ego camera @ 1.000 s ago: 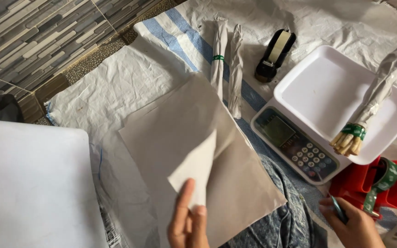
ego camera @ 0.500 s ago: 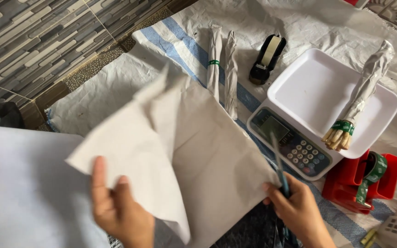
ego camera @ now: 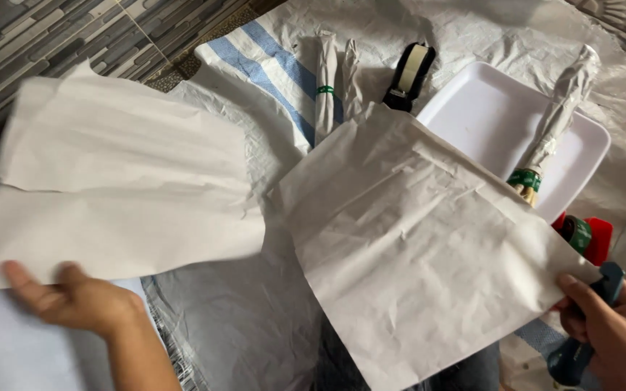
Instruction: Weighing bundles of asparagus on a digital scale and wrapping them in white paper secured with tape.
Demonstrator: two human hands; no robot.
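Note:
My left hand (ego camera: 74, 300) is at the lower left, palm up, holding the bottom edge of a white paper sheet (ego camera: 117, 195) that is spread out and blurred over the left side. My right hand (ego camera: 617, 333) is at the lower right, gripping a dark teal-handled tool (ego camera: 581, 351) and pinching the corner of a second crumpled paper sheet (ego camera: 414, 246). That sheet lies across the middle and over my lap.
A white scale tray (ego camera: 487, 116) holds a paper-wrapped bundle (ego camera: 563, 108) tied with green tape. Two more wrapped bundles (ego camera: 325, 80) and a black tape dispenser (ego camera: 407, 76) lie behind on a blue-striped woven sack (ego camera: 255, 65). A red tape dispenser (ego camera: 592, 235) stands at right.
My left hand has swung the top sheet away to the left, separating it from the lower sheet. My right hand moved right with the lower sheet's corner, which now covers the scale's display.

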